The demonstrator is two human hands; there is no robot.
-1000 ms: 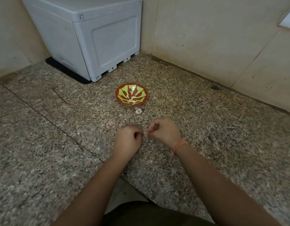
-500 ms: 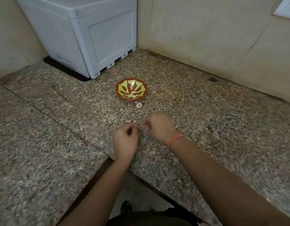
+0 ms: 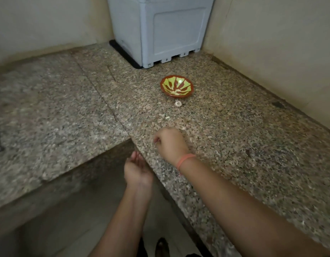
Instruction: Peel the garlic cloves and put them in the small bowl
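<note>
One speckled granite worktop [image 3: 234, 145] carries everything: a grey plastic cabinet [image 3: 160, 30] in its back corner, the small bowl [image 3: 177, 88] in front of that, and a pale garlic piece [image 3: 178, 103] just beside the bowl's near rim. The right hand [image 3: 169, 143] rests near the front edge, fingers curled; whether on a clove, I cannot tell. The left hand [image 3: 137, 167] hangs open below that edge. Peeling seems to be under way; next, a bare clove must reach the bowl.

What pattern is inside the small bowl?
Yellow-green rays on reddish-brown, fanning from the centre of the small bowl; head view.
</note>
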